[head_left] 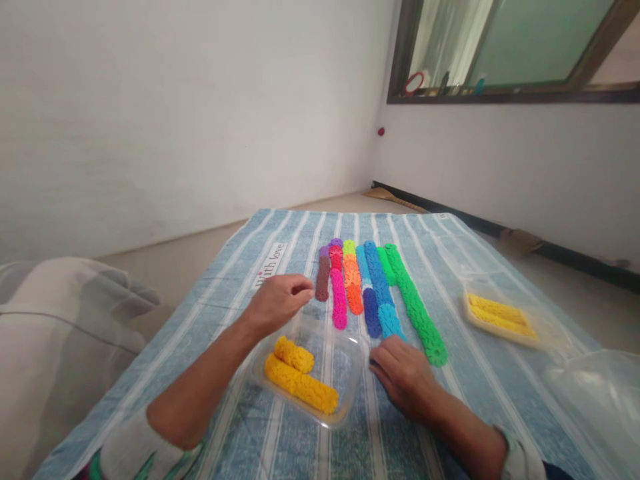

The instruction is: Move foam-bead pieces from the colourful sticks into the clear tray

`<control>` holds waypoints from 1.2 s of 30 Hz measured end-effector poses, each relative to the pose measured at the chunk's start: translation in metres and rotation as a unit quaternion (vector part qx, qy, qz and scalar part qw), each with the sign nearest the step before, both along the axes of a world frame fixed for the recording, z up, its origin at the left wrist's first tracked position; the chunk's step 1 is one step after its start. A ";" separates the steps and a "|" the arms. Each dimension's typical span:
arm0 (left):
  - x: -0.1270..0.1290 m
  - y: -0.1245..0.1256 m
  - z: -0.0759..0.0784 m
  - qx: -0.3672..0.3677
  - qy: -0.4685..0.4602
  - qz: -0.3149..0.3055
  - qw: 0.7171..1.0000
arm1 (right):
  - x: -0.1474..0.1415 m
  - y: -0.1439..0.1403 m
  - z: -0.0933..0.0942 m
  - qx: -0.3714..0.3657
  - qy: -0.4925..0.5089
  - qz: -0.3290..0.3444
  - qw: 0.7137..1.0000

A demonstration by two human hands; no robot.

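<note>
My left hand (277,301) hovers with curled fingers just left of a maroon bumpy strip (323,277), fingertips close to it; whether it touches is unclear. Beside that strip lie pink (339,299), orange (353,283), blue (373,293), cyan (390,320) and green (417,310) strips in a row. My right hand (404,375) rests palm down on the cloth, fingertips by the near end of the cyan strip and the right side of a clear plastic tray (350,360). Two yellow strips (300,380) lie in that tray.
A blue striped cloth (280,440) covers the floor. A second shallow tray (475,320) with yellow strips sits at right, a clear plastic lid (600,393) near it. A grey cushion (55,333) lies at left. Walls and a window ledge stand beyond.
</note>
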State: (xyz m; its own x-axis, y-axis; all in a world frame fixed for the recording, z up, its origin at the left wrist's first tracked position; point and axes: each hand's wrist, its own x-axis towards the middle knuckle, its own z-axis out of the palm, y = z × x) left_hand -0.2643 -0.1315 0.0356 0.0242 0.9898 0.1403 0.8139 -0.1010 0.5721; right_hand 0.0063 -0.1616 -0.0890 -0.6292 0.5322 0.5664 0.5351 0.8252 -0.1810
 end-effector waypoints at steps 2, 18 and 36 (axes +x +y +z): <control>0.023 0.021 0.005 -0.037 0.131 -0.070 0.988 | -0.002 -0.001 -0.003 0.011 0.002 0.000 1.000; 0.088 0.084 -0.032 -0.105 0.347 -0.131 0.923 | -0.007 0.003 0.000 0.015 -0.008 -0.006 1.000; 0.083 0.097 -0.041 -0.107 0.342 -0.129 0.925 | -0.007 0.004 0.002 0.016 -0.017 -0.013 1.000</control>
State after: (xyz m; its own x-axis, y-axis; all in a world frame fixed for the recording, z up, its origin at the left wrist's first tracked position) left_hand -0.1811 -0.0341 -0.0051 0.2736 0.9424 -0.1925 0.9575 -0.2858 -0.0383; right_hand -0.0004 -0.1580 -0.0874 -0.6356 0.5300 0.5613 0.5612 0.8165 -0.1355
